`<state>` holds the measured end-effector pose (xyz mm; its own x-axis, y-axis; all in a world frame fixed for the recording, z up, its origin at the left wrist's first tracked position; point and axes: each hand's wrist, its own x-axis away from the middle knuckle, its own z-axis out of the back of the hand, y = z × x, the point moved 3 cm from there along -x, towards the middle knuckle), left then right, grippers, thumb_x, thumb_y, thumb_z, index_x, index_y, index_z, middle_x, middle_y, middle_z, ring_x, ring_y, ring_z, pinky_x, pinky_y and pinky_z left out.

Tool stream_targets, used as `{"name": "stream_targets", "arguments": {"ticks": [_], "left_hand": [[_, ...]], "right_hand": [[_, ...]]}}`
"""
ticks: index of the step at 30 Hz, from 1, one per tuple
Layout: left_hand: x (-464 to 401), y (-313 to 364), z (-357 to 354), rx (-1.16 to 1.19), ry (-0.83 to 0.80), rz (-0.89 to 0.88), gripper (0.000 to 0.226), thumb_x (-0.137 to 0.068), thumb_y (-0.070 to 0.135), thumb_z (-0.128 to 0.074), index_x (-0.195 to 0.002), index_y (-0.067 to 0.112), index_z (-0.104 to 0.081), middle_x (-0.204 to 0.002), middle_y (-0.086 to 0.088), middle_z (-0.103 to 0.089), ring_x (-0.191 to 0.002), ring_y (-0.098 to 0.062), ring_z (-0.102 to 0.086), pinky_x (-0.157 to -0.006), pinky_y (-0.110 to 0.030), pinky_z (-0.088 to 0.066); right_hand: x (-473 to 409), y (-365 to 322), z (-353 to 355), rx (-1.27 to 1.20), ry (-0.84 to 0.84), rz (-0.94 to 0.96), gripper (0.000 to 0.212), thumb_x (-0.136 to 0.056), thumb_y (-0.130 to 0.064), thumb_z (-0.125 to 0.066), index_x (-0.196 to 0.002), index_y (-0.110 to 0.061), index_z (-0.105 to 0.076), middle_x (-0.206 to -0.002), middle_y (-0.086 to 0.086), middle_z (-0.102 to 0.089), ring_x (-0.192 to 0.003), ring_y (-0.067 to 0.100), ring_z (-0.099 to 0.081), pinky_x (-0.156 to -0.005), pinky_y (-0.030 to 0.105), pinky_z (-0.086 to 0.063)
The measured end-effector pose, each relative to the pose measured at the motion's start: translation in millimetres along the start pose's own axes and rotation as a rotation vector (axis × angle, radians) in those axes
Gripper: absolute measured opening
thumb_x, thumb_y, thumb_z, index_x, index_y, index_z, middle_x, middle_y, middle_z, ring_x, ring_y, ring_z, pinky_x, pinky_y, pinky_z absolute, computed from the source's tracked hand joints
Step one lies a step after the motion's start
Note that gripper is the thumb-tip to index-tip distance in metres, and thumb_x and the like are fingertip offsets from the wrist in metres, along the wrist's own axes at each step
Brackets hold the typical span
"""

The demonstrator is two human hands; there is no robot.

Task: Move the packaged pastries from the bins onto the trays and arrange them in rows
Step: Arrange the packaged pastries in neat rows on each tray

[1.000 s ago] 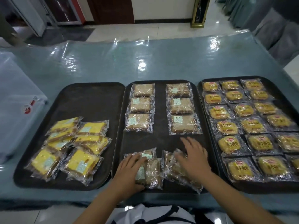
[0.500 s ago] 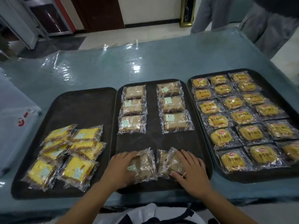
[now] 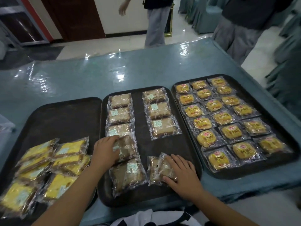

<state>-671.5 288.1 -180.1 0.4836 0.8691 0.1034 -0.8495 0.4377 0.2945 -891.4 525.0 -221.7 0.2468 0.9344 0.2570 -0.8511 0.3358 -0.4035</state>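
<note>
Three dark trays lie side by side on the table. The middle tray (image 3: pixel 141 141) carries two columns of brown packaged pastries, three in each. My left hand (image 3: pixel 105 151) grips a brown pastry (image 3: pixel 127 148) just below the left column. Another brown pastry (image 3: pixel 128 174) lies on the tray under it. My right hand (image 3: pixel 182 172) rests with straight fingers on a pair of brown pastries (image 3: pixel 157 170) near the tray's front. The left tray (image 3: pixel 65 121) holds a loose heap of yellow pastries (image 3: pixel 48 167). The right tray (image 3: pixel 254 90) is filled with neat rows of round yellow pastries (image 3: pixel 223 118).
A clear plastic sheet covers the teal table (image 3: pixel 97 74). A pale bin edge (image 3: pixel 4 126) shows at the far left. One person (image 3: pixel 154 22) stands beyond the table, and another (image 3: pixel 241 26) at the back right. The table's front edge runs just under the trays.
My left hand has lifted one brown pastry off the front pile and carried it up toward the left column. My right hand stays on the right pair. The camera has tilted up.
</note>
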Motion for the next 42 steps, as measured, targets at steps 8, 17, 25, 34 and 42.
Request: {"name": "stream_targets", "arguments": {"ticks": [8, 17, 25, 34, 42], "left_hand": [[15, -5, -18, -0.001, -0.205, -0.023, 0.067, -0.088, 0.021, -0.066, -0.149, 0.028, -0.041, -0.147, 0.001, -0.049, -0.135, -0.021, -0.043, -0.111, -0.038, -0.037], [23, 6, -23, -0.036, -0.183, -0.044, 0.077, -0.092, 0.036, -0.061, -0.157, 0.027, -0.021, -0.164, 0.000, -0.020, -0.152, -0.024, -0.014, -0.123, -0.043, -0.015], [72, 37, -72, -0.060, -0.243, 0.076, 0.071, -0.095, 0.070, -0.010, -0.151, 0.042, 0.023, -0.158, 0.003, 0.033, -0.145, -0.023, 0.033, -0.119, -0.049, 0.018], [63, 24, -75, -0.106, -0.192, 0.076, 0.069, -0.092, 0.072, -0.003, -0.148, 0.046, 0.026, -0.159, 0.006, 0.034, -0.145, -0.022, 0.034, -0.120, -0.047, 0.019], [67, 31, -52, 0.012, -0.182, 0.052, 0.074, -0.099, 0.062, -0.031, -0.156, 0.040, 0.011, -0.163, 0.002, 0.024, -0.148, -0.021, 0.029, -0.120, -0.043, 0.015]], "right_hand": [[0, -1, -2, 0.013, 0.011, -0.015, 0.078, -0.086, -0.074, -0.020, -0.155, -0.039, -0.005, -0.164, -0.010, -0.011, -0.151, 0.011, -0.004, -0.120, 0.041, -0.004], [0, 0, -3, 0.025, 0.024, -0.013, 0.077, -0.087, -0.074, -0.020, -0.155, -0.040, -0.004, -0.164, -0.008, -0.011, -0.151, 0.013, -0.003, -0.120, 0.043, -0.003], [7, -21, -15, 0.090, 0.048, -0.084, 0.073, -0.090, -0.054, -0.018, -0.157, -0.030, -0.001, -0.165, 0.002, -0.001, -0.151, 0.024, 0.009, -0.117, 0.048, 0.013], [12, -11, -26, 0.126, 0.084, -0.043, 0.071, -0.097, -0.069, -0.015, -0.157, -0.034, 0.001, -0.164, -0.004, 0.004, -0.151, 0.020, 0.009, -0.116, 0.050, 0.004], [17, -10, -7, 0.090, 0.008, 0.000, 0.068, -0.095, -0.067, -0.013, -0.154, -0.040, 0.008, -0.164, -0.006, 0.013, -0.147, 0.014, 0.026, -0.118, 0.044, 0.015]]}}
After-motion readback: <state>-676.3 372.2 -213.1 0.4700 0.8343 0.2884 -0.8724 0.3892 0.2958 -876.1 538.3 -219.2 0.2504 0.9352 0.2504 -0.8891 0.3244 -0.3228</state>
